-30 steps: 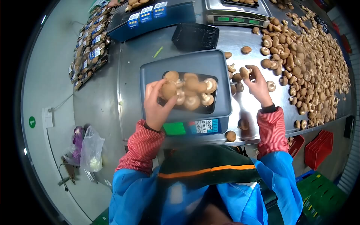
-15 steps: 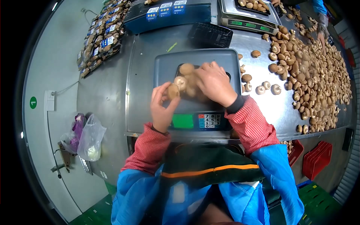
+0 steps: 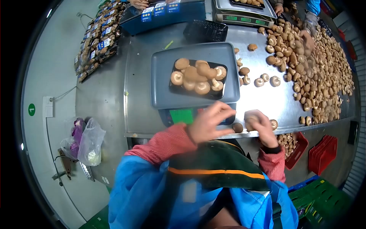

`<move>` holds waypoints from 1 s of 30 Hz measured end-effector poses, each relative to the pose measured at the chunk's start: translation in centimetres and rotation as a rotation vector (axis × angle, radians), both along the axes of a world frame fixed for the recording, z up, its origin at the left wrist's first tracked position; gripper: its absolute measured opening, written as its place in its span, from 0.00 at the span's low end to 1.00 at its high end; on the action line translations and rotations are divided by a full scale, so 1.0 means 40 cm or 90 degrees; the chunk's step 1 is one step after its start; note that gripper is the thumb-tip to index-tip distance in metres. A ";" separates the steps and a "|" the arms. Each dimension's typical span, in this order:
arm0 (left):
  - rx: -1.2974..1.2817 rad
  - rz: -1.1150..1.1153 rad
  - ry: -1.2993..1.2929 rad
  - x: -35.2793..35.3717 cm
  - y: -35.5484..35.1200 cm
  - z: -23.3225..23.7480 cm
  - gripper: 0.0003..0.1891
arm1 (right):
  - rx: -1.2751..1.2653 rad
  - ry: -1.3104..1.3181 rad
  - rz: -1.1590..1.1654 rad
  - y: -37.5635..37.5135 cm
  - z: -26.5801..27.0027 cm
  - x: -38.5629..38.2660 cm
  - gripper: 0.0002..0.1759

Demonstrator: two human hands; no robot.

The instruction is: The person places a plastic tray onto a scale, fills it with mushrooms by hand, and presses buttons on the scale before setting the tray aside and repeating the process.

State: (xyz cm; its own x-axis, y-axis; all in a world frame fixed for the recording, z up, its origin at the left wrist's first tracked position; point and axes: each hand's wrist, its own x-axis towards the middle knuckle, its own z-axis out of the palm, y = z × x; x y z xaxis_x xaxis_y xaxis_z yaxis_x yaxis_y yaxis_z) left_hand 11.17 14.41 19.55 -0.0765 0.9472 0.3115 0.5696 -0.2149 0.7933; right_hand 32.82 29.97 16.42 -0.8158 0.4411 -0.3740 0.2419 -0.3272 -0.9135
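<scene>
A black tray point(image 3: 173, 88) filled with several brown mushrooms point(image 3: 202, 87) rests on the grey platform point(image 3: 162, 103) of a digital scale. My left hand point(image 3: 211, 124), slightly blurred, passes over the scale's keypad with fingers apart and nothing in them. At the table's front edge, my right hand point(image 3: 263, 128) has its fingers curled round a mushroom, partly hidden and smeared by motion. Two loose mushrooms lie close by: a dark-capped mushroom point(image 3: 237, 128) between my hands and a paler mushroom point(image 3: 273, 124) just right of my right hand.
A large mushroom heap point(image 3: 324, 76) covers the table's right side, with a co-worker's hand point(image 3: 307, 40) over it. Behind the scale lie an unfilled black tray point(image 3: 206, 31) and a second scale point(image 3: 246, 17). Packed mushroom trays point(image 3: 99, 42) stand at left; red baskets point(image 3: 322, 154) sit below right.
Both hands have left the tray on the scale and moved toward the table's front edge, my right hand farther right. The mushroom my left hand held is no longer in it.
</scene>
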 end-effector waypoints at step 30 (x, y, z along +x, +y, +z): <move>-0.205 0.475 -0.641 -0.395 -0.055 -0.087 0.17 | 0.544 -0.056 -0.233 0.096 -0.085 -0.211 0.10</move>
State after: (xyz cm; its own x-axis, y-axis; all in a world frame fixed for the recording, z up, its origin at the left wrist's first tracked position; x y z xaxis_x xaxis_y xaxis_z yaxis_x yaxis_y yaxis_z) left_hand -4.65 12.19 16.07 -0.6822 0.5950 -0.4249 -0.4063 0.1746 0.8969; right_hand 24.38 33.81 13.02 -0.5563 0.8189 0.1413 0.3368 0.3776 -0.8625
